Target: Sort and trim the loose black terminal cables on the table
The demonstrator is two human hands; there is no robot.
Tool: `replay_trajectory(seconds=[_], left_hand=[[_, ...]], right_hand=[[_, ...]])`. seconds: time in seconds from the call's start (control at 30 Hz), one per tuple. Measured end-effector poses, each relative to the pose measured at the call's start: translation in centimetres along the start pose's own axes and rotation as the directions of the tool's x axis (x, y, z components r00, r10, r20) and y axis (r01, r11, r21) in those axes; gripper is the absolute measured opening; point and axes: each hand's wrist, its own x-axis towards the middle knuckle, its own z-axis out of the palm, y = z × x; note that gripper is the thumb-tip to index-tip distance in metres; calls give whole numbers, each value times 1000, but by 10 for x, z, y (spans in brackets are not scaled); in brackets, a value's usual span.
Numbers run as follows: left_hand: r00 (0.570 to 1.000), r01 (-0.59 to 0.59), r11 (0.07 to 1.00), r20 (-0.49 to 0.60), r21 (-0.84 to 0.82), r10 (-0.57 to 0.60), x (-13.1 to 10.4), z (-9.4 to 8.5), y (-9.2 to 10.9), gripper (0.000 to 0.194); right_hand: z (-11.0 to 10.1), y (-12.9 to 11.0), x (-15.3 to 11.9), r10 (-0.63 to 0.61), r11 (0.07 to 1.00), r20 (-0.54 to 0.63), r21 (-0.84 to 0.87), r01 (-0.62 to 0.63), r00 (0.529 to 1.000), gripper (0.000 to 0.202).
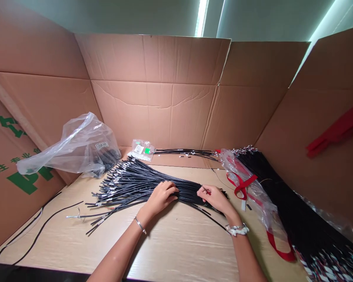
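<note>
Gently keep your left hand [161, 196] pressed flat on the cables [129, 182] while your right hand [216, 199], grip pinching a red tie [206, 190], works close to the bundle

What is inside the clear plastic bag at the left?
The clear plastic bag holds a dark mass, perhaps more black cables, and a white label. The crumpled film blurs the rest.

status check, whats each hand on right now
Left hand pressing on the black cable bundle. Right hand pinching a thin red piece at the bundle. Plastic bag sits behind.
</note>
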Motion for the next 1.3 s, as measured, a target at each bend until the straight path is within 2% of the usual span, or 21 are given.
replay_trajectory(seconds=[0.07,0.13,0.23,0.33,0.5,0.73,0.87,0.97,1.07,1.2,1.3], left_hand=[[998,36,999,51,-3,-36,-4,-10,-6,27],[993,78,997,91,-18,-76,-8,-20,-12,32],[985,123,992,126,-39,-117,-11,-31,-19,29],[981,163,986,118,-40,-157,-11,-37,-22,24],[968,229,973,98,18,-229,-8,-42,-27,28],[964,261,964,39,58,-263,-10,-37,-28,28],[967,250,968,56,3,-250,-11,-36,-22,19],[973,222,972,88,-77,-215,-11,-37,-18,12],[969,242,955,97,-170,-228,-10,-40,-14,16],[966,251,939,126,-236,-227,-9,-48,-8,32],[970,232,955,112,-187,-214,-10,-55,-5,37]], right_hand=[[5,-5,0,-72,996,-56,-62,68,996,19],[10,-9,-1,-121,988,-43,-100,116,992,19],[16,-12,-6,-76,992,118,-91,87,990,21],[20,-16,-11,14,977,238,-211,37,971,23],[23,-26,-17,-11,872,162,-481,88,987,18],[35,-30,-22,81,729,122,-684,25,989,17],[50,-28,-25,100,647,162,-760,60,982,22],[52,-27,-24,75,656,197,-748,101,977,24],[45,-26,-20,38,745,211,-658,113,977,17],[32,-21,-14,-76,902,182,-406,146,980,10],[24,-18,-12,-162,963,111,-197,182,981,11]])
